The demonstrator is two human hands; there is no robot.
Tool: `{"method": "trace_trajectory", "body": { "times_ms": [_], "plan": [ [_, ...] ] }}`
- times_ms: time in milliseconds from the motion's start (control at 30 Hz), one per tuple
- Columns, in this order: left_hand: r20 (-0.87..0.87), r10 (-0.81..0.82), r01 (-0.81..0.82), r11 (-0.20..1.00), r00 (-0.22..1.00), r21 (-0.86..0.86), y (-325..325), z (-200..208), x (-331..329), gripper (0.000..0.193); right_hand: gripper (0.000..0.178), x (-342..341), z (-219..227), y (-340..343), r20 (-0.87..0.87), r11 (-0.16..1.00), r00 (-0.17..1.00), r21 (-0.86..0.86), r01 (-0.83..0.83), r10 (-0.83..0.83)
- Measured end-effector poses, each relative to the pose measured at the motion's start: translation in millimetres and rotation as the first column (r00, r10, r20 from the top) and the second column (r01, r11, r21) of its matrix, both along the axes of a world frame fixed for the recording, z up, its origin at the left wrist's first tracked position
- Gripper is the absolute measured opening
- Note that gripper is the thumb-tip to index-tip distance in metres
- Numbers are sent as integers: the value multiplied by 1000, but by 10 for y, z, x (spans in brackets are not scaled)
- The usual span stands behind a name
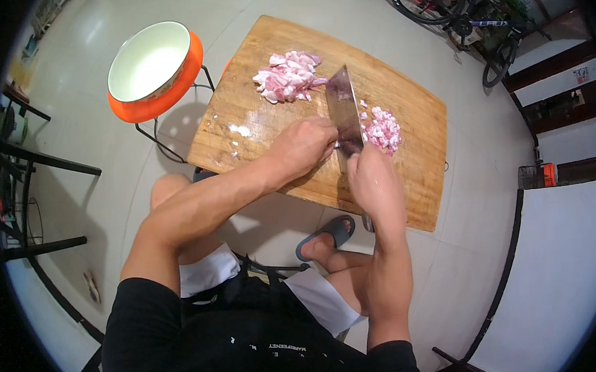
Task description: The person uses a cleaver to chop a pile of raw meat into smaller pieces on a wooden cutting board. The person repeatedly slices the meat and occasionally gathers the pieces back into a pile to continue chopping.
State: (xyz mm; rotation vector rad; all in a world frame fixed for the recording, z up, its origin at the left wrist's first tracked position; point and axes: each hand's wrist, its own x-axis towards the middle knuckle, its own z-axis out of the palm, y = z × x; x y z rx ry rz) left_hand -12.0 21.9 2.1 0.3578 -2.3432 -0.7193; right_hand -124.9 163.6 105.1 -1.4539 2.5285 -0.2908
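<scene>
My right hand point(376, 178) is wrapped round the handle of a cleaver point(345, 106), whose broad blade stands upright on a wooden cutting board point(239, 95). My left hand point(306, 145) has its fingers curled down close against the blade's left side. A small pale bit of raw meat shows at those fingertips; the rest of it is hidden under the hand. Beyond my left hand lies a heap of sliced raw meat point(287, 77), pink and white. To the right of the blade is a smaller heap of finely diced meat point(384, 129).
A white enamel bowl point(148, 62) rests on an orange stool point(132, 112) left of the board. Dark furniture legs point(47, 159) stand further left. A bicycle point(461, 22) leans at the far right. Below the board is my sandalled foot point(324, 242).
</scene>
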Motion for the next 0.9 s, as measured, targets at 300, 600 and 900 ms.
{"method": "trace_trajectory", "body": {
  "times_ms": [300, 600, 900],
  "plan": [
    [35, -3, 3, 1000, 999, 21, -39, -45, 2, 11, 31, 30, 101, 193, 64, 998, 998, 59, -9, 5],
    [-30, -104, 106, 990, 994, 90, 32, 46, 125, 13, 32, 106, 150, 146, 120, 987, 985, 120, 108, -123],
    [-24, -107, 109, 990, 994, 90, 90, 13, 43, 12, 31, -29, 6, -179, 63, 999, 997, 9, 41, -42]
  ]
}}
